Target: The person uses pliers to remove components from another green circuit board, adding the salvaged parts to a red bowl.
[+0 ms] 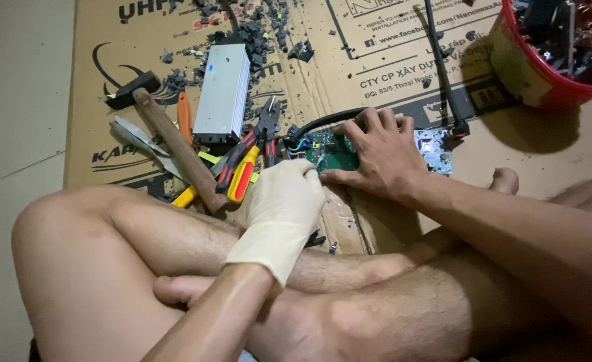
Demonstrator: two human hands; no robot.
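Two hands, the left hand (284,194) gloved and curled, the right hand (376,151) bare and spread, press one green circuit board (333,153); just left of it lie one hammer (168,134) and two pliers (249,157).

Flattened cardboard sheet (403,60) is lying over the pale floor (14,100), carrying everything; a hammer (168,137) is resting at its left beside a silver metal box (223,94); red-and-yellow pliers (245,161) are sitting just right of the hammer; dark rubble (255,27) is scattering up top; a red bucket (544,74) is standing at the right; a green circuit board (333,153) is lying mid-sheet.
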